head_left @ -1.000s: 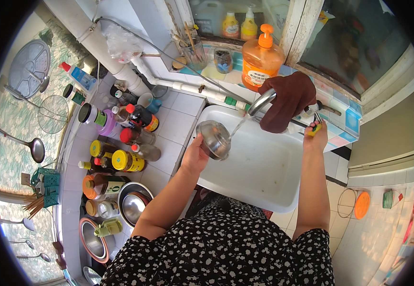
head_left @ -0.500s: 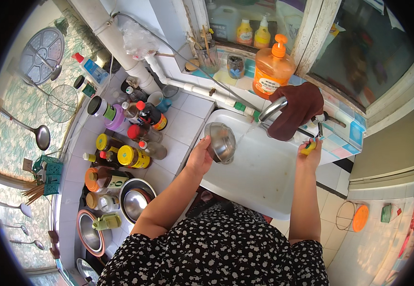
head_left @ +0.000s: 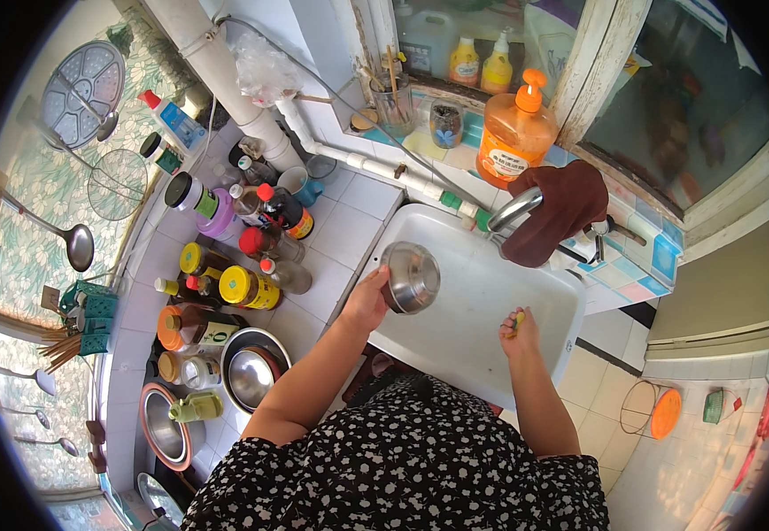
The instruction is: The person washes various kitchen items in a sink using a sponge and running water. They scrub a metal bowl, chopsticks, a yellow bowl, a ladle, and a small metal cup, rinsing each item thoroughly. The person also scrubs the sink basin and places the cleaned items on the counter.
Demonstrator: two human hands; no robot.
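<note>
A shiny metal bowl (head_left: 413, 278) is tilted over the left part of the white sink (head_left: 468, 350). My left hand (head_left: 366, 303) grips the bowl by its left side, with its rounded outside facing up and right. Over the sink's right side, my right hand (head_left: 524, 338) is closed around a small yellow-green sponge (head_left: 515, 322), most of which the fingers hide. The curved metal faucet (head_left: 513, 211) reaches over the sink's far edge, and a dark brown cloth (head_left: 563, 212) is draped across it.
An orange pump bottle (head_left: 514, 137) stands on the ledge behind the faucet. Bottles and jars, such as a yellow-lidded jar (head_left: 250, 288), crowd the tiled counter at left. Nested metal bowls (head_left: 254, 376) sit nearer me. A white pipe (head_left: 358, 164) runs along the wall.
My right hand has moved left and nearer me, from beside the faucet handle to over the sink. The thin water stream no longer shows. The bowl has turned slightly in my left hand.
</note>
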